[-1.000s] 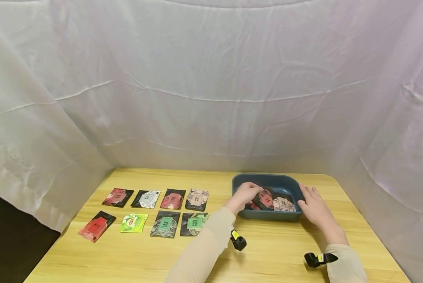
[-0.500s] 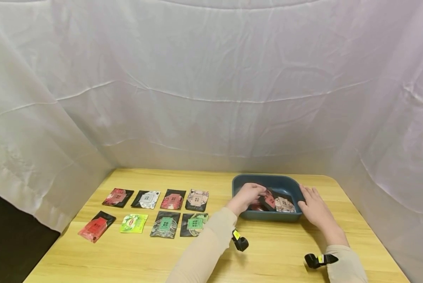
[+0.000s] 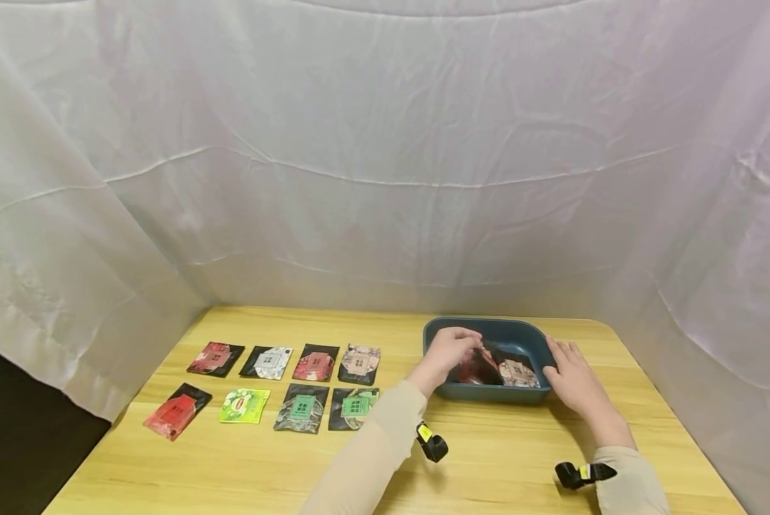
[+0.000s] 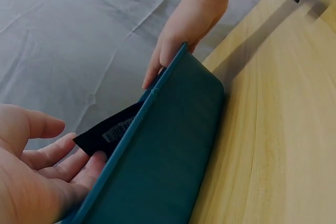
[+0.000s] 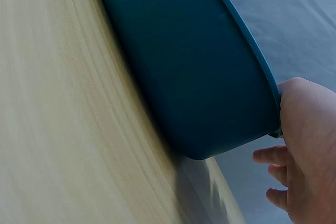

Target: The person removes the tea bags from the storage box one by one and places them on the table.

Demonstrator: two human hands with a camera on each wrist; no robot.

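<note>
A dark blue tray (image 3: pixel 494 392) stands at the right of the table with tea sachets inside. My left hand (image 3: pixel 446 354) reaches over its left end and pinches the edge of a red and black tea sachet (image 3: pixel 478 368). In the left wrist view, the dark back of this sachet (image 4: pixel 107 129) tilts up above the rim, the fingertips at its corner. Beside it in the tray lies a beige and black sachet (image 3: pixel 519 373). My right hand (image 3: pixel 574 379) rests against the tray's right end, fingers fairly straight and the thumb at the rim.
Several sachets lie in two rows on the left of the wooden table (image 3: pixel 230 472). Among them are a bright green one (image 3: pixel 245 406) and a tilted red one (image 3: pixel 177 412). A pale curtain (image 3: pixel 385 214) surrounds the table behind and at the sides.
My left hand has risen slightly, and the red and black sachet has tipped up, its label turned from view. The right hand and the tray stay almost still.
</note>
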